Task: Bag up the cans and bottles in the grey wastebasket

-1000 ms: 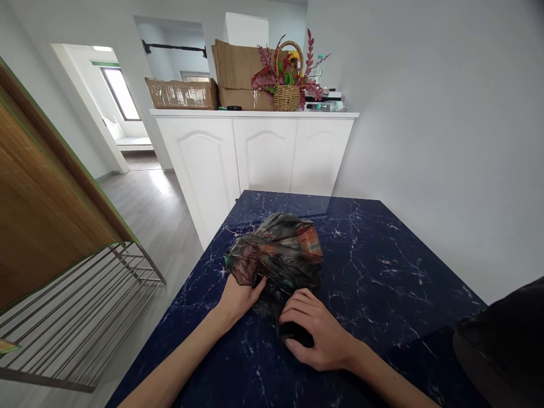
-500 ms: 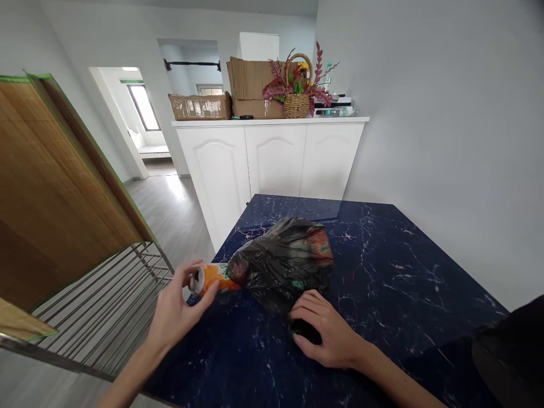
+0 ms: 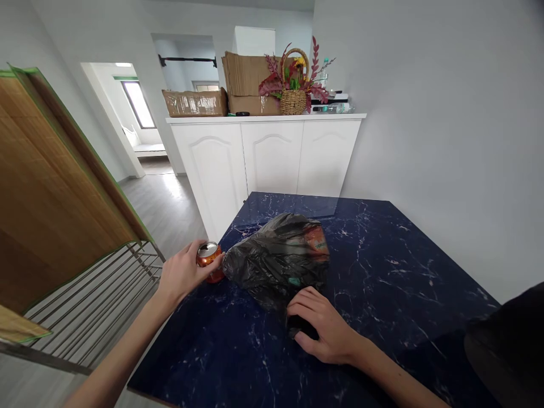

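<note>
An orange drink can (image 3: 209, 260) stands upright near the table's left edge, its silvery top facing up with a dark opening. My left hand (image 3: 182, 272) is closed round the can, thumb in front and fingers behind. Just right of it lies a black plastic bag (image 3: 280, 258), thin enough to show an orange-red shape and a green patch inside. My right hand (image 3: 325, 326) grips the near end of the bag, with fingers curled and dark plastic between them and the thumb. The bag's contents are mostly hidden.
The dark blue marbled table (image 3: 391, 266) reaches a white cabinet (image 3: 272, 156) bearing cardboard boxes (image 3: 195, 103), a flower basket (image 3: 293, 102) and bottles. On the left stands a metal rack (image 3: 102, 306) with bamboo mats (image 3: 63, 187). A dark object (image 3: 510, 340) sits at the right edge.
The can has gone from lying tilted on its side to standing upright, with my left hand still on it. My right hand stays on the bag. The view has shifted slightly.
</note>
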